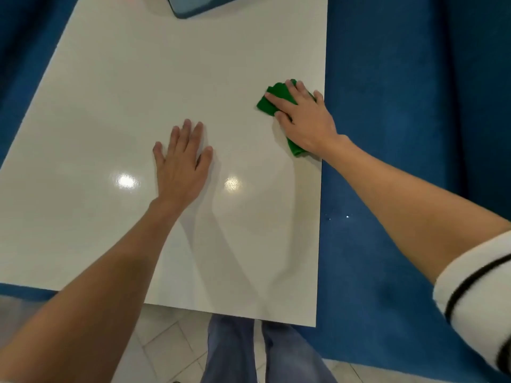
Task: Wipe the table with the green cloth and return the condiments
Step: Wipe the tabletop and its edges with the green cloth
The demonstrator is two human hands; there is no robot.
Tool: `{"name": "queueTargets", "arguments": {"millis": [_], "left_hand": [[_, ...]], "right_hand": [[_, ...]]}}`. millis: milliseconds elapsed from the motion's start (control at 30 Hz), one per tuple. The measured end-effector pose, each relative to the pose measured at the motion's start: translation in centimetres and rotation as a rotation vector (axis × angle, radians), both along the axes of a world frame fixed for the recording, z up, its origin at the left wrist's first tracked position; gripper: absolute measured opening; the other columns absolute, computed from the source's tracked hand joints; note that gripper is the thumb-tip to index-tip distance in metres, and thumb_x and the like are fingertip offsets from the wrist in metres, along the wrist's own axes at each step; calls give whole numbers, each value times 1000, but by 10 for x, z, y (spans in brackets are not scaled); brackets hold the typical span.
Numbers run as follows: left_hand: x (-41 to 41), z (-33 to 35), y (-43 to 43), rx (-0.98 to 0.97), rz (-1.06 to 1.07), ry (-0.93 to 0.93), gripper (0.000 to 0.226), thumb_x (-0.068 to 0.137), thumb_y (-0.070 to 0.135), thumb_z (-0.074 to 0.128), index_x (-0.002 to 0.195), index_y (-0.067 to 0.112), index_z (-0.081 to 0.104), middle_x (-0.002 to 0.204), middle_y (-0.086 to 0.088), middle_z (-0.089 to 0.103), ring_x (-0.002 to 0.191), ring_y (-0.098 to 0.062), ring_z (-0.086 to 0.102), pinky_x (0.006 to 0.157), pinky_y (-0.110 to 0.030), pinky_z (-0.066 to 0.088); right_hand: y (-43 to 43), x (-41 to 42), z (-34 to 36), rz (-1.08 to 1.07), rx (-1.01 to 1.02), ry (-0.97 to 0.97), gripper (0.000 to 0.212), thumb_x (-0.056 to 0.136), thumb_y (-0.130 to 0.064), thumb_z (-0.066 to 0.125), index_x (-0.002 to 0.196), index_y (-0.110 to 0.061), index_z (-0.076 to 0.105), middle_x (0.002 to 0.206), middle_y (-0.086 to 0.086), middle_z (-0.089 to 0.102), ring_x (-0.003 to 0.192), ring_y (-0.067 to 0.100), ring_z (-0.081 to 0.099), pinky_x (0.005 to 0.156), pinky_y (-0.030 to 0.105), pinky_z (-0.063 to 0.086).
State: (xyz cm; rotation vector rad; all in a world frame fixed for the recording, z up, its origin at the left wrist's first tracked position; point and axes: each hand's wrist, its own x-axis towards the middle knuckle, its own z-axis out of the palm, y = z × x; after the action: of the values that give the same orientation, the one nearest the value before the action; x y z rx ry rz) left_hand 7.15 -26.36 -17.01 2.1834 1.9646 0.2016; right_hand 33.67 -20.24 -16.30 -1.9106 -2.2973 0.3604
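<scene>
Table: we see a glossy white tabletop with two bright light reflections near its middle.
Green cloth: the crumpled green cloth lies on the table, close to its right edge.
Right hand: our right hand presses palm-down on the cloth, fingers spread over it, not closed around it.
Left hand: our left hand lies flat on the bare table, fingers extended and slightly apart, holding nothing.
Surroundings: blue upholstered seating flanks the table; a blue-rimmed object sits at the far edge.
</scene>
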Motion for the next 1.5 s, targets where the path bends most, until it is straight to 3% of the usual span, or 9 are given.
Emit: {"name": "queueTargets", "arguments": {"millis": [333, 567, 667, 900, 1033, 1133, 1233, 1367, 1500], "left_hand": [[-48, 17, -102, -21, 140, -40, 51, 103, 43, 20, 153, 32, 15, 161, 4, 11, 148, -13, 6, 115, -52, -7], [-61, 6, -124, -42, 187, 59, 54, 99, 42, 17, 151, 28, 19, 160, -1, 17, 146, -21, 15, 111, -58, 12], [-61, 6, -124, -37, 193, 55, 55, 99, 43, 17, 152, 29, 19, 160, 0, 17, 146, -20, 15, 111, -58, 11], [-62, 4, -126, -28, 191, 51, 54, 100, 43, 18, 152, 30, 18, 161, 1, 16, 147, -19, 14, 112, -56, 10], [-61, 4, -126, -29, 203, 66, 54, 99, 41, 19, 152, 29, 19, 160, 1, 18, 147, -19, 16, 111, -56, 11], [-61, 5, -126, -32, 206, 55, 54, 99, 40, 20, 152, 29, 20, 160, 0, 19, 146, -20, 18, 111, -57, 11], [-62, 4, -127, -26, 210, 60, 53, 99, 40, 22, 151, 29, 21, 160, 1, 19, 146, -19, 18, 111, -56, 11], [-61, 4, -126, -24, 213, 34, 53, 99, 41, 22, 151, 32, 20, 160, 2, 18, 147, -16, 15, 112, -54, 8], [-63, 3, -127, -13, 219, 13, 53, 99, 41, 24, 151, 32, 21, 160, 3, 18, 147, -15, 14, 113, -53, 6]], "right_hand": [[-123, 24, -1, 489, -35, -8, 46, 100, -37, 24, 144, -34, 37, 156, 7, 24, 144, 26, 20, 112, 49, 16], [-33, 5, 4, -18, -24, -13, 49, 100, -28, 24, 148, -37, 23, 159, 10, 10, 147, 26, 4, 115, 54, 1], [-28, -13, 5, -85, -25, -73, 50, 101, -28, 23, 150, -35, 19, 159, 14, 10, 146, 29, 4, 115, 51, 5], [-146, -37, 1, 258, -7, -16, 53, 94, -33, 24, 146, -29, 34, 153, 19, 28, 141, 37, 24, 110, 50, 23], [-226, -25, 3, 549, -53, 15, 50, 96, -31, 30, 145, -32, 36, 155, 12, 26, 143, 31, 23, 113, 45, 18], [-213, -5, 5, 660, -58, 19, 49, 96, -29, 31, 144, -34, 38, 155, 6, 28, 143, 24, 24, 113, 45, 18], [-151, 1, 3, 427, -33, 4, 51, 94, -29, 28, 144, -33, 37, 154, 8, 29, 142, 26, 26, 109, 50, 21], [-76, -11, 8, 35, -45, -9, 49, 100, -28, 26, 148, -35, 25, 158, 9, 15, 146, 25, 9, 115, 54, 8], [-72, -48, 5, -114, -51, -47, 50, 101, -28, 25, 150, -34, 18, 159, 13, 9, 146, 28, 5, 114, 49, 8]]}}
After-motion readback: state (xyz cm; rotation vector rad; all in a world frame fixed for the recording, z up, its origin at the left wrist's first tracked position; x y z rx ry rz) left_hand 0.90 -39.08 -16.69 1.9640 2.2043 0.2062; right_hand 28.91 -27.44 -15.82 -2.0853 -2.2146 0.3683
